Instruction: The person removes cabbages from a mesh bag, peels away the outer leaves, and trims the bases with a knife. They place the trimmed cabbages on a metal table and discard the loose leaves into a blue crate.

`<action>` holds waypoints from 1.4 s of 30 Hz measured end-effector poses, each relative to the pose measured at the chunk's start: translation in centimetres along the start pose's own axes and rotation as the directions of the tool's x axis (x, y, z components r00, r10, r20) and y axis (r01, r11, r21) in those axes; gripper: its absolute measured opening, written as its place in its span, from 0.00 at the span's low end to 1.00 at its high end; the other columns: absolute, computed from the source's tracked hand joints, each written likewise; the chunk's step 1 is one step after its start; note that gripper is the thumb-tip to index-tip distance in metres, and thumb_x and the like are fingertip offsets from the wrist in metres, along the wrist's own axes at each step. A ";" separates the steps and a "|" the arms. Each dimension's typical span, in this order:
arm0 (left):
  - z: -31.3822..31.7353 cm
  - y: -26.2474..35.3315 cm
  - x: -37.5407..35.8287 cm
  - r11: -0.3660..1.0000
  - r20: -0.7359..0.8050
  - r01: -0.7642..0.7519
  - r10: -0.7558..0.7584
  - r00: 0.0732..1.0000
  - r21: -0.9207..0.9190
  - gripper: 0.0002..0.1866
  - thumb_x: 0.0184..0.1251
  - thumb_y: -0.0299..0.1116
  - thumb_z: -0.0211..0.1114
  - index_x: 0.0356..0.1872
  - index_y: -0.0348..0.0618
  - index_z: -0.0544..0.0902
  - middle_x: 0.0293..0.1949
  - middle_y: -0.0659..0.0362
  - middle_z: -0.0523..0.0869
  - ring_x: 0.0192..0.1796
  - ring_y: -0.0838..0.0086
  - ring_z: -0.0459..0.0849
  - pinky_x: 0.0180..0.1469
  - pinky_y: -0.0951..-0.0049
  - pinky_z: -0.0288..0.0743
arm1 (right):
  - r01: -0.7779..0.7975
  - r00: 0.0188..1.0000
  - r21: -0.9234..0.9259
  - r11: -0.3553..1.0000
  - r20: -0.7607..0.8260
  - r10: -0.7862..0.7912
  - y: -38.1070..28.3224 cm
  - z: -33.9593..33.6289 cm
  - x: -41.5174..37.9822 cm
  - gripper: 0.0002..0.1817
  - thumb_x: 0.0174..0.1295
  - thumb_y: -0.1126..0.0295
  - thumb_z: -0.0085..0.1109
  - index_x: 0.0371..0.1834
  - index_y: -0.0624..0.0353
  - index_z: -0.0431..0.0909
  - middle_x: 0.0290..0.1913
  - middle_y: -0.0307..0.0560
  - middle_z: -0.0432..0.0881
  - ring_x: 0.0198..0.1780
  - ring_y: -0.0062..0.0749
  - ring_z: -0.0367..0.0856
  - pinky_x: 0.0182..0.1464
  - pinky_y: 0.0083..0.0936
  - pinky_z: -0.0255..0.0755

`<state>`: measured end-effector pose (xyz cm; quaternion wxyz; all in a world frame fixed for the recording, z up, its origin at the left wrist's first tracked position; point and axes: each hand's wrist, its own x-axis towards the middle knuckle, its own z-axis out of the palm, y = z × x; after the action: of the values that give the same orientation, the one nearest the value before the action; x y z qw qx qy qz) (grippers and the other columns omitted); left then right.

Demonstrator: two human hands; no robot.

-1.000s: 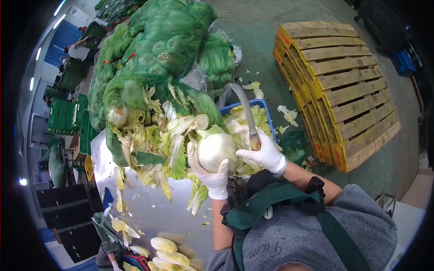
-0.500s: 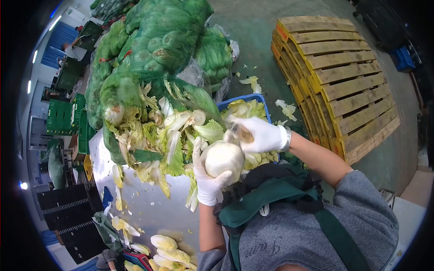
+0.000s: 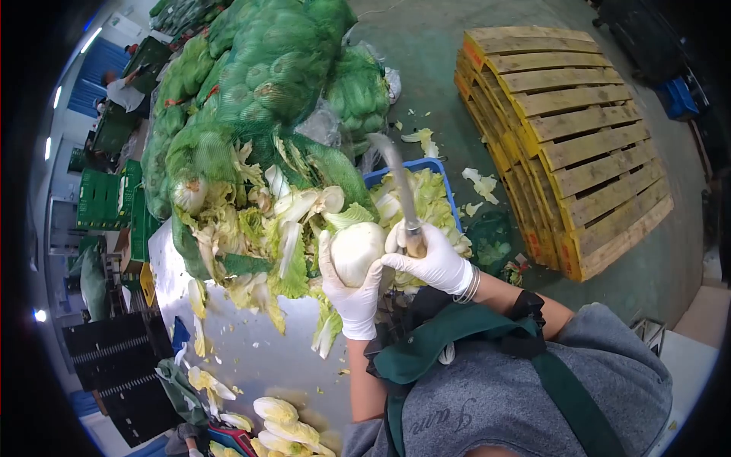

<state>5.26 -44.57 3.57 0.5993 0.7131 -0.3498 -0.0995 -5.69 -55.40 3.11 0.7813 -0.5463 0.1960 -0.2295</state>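
My gloved left hand [image 3: 352, 306] cups a pale, round cabbage head [image 3: 358, 254] from below and from its left side. A knife [image 3: 408, 194] is in my gloved right hand [image 3: 438, 263], its handle gripped and its long, bent blade pointing up and away from me. The right thumb reaches to the cabbage's right side; whether it touches is hard to tell. Loose cabbage leaves [image 3: 293, 247] lie heaped just beyond my left hand. Behind the right hand stands a blue crate [image 3: 454, 199] filled with leaves.
Green mesh sacks of cabbages [image 3: 266, 68] are piled beyond the metal table [image 3: 266, 358]. Trimmed yellow-white heads [image 3: 285, 423] lie at the near left. Stacked wooden pallets [image 3: 571, 137] stand on the right, with leaf scraps [image 3: 481, 183] on the floor. People work in the background.
The knife has swung from beside the cabbage to point upward. My right hand has moved down and nearer to me. The cabbage has shifted slightly left and up with my left hand.
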 end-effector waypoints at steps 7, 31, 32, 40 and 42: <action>-0.4 0.7 -0.5 0.988 0.041 -0.109 0.115 0.993 -0.113 0.54 0.37 0.44 0.80 0.66 0.34 0.59 0.54 0.45 0.76 0.55 0.61 0.77 0.57 0.65 0.72 | 0.126 0.986 -0.091 0.988 0.120 -0.115 -1.7 -2.2 1.3 0.28 0.45 0.67 0.75 0.48 0.58 0.71 0.48 0.38 0.73 0.50 0.23 0.69 0.58 0.25 0.63; -2.4 -0.4 0.6 0.529 0.079 0.322 -0.430 0.899 -0.785 0.50 0.53 0.73 0.51 0.67 0.40 0.58 0.65 0.50 0.64 0.66 0.58 0.64 0.67 0.57 0.60 | -0.243 0.963 0.010 0.970 0.123 0.240 -1.4 -1.9 -0.5 0.20 0.47 0.65 0.72 0.31 0.52 0.65 0.33 0.29 0.66 0.35 0.15 0.64 0.39 0.17 0.61; -2.9 -1.4 0.1 0.458 0.109 0.296 -0.390 0.914 -0.838 0.53 0.51 0.75 0.50 0.67 0.41 0.57 0.66 0.51 0.63 0.66 0.57 0.63 0.67 0.55 0.59 | -0.261 0.954 0.039 0.965 0.164 0.251 -1.4 -1.9 -0.4 0.19 0.49 0.64 0.71 0.32 0.53 0.66 0.33 0.29 0.66 0.35 0.15 0.65 0.39 0.17 0.61; -0.7 -0.4 1.1 0.598 -0.164 0.209 -0.509 0.845 -0.774 0.53 0.47 0.77 0.52 0.65 0.45 0.59 0.59 0.50 0.69 0.60 0.56 0.71 0.63 0.56 0.66 | -0.060 0.958 -0.123 0.991 0.271 0.091 -1.9 0.7 -0.5 0.39 0.46 0.67 0.72 0.61 0.66 0.62 0.51 0.44 0.73 0.51 0.28 0.74 0.56 0.27 0.68; -0.9 -0.3 0.7 0.606 -0.135 0.258 -0.526 0.840 -0.753 0.49 0.51 0.74 0.51 0.65 0.46 0.60 0.61 0.51 0.67 0.61 0.58 0.69 0.63 0.57 0.65 | 0.115 0.979 -0.463 0.879 0.205 -0.020 -2.0 1.0 -0.8 0.37 0.46 0.67 0.72 0.58 0.68 0.63 0.50 0.48 0.74 0.48 0.28 0.75 0.52 0.26 0.70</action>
<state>6.43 -44.28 3.72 0.8393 0.4921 -0.0057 -0.2312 -6.09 -54.77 5.32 0.6314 -0.7464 0.1496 -0.1475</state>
